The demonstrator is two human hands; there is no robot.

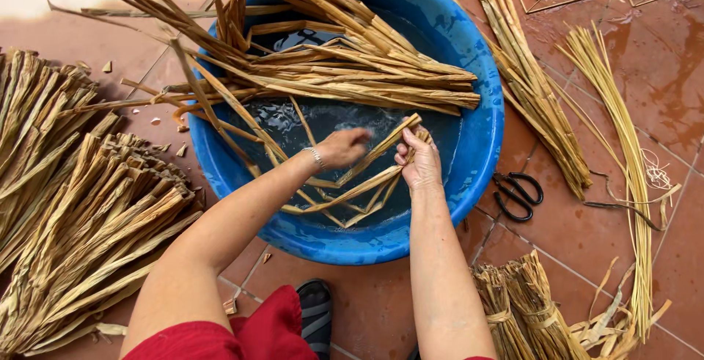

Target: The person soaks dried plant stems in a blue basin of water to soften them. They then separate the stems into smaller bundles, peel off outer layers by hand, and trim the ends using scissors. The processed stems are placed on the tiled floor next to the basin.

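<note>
A big blue plastic basin (477, 140) holds water and many long dried straw-coloured leaf strips (345, 74). My left hand (341, 147), with a beaded bracelet on the wrist, reaches into the basin and touches bent strips (352, 188) lying in the water. My right hand (419, 160) is closed on the same bunch of strips near their upper ends, just above the water.
Large piles of dried strips (81, 213) lie on the tiled floor at left. More bundles (539, 103) and thin yellow stalks (623, 140) lie right of the basin. Black scissors (517, 195) rest on the tiles beside it. Tied bundles (524, 309) sit at bottom right.
</note>
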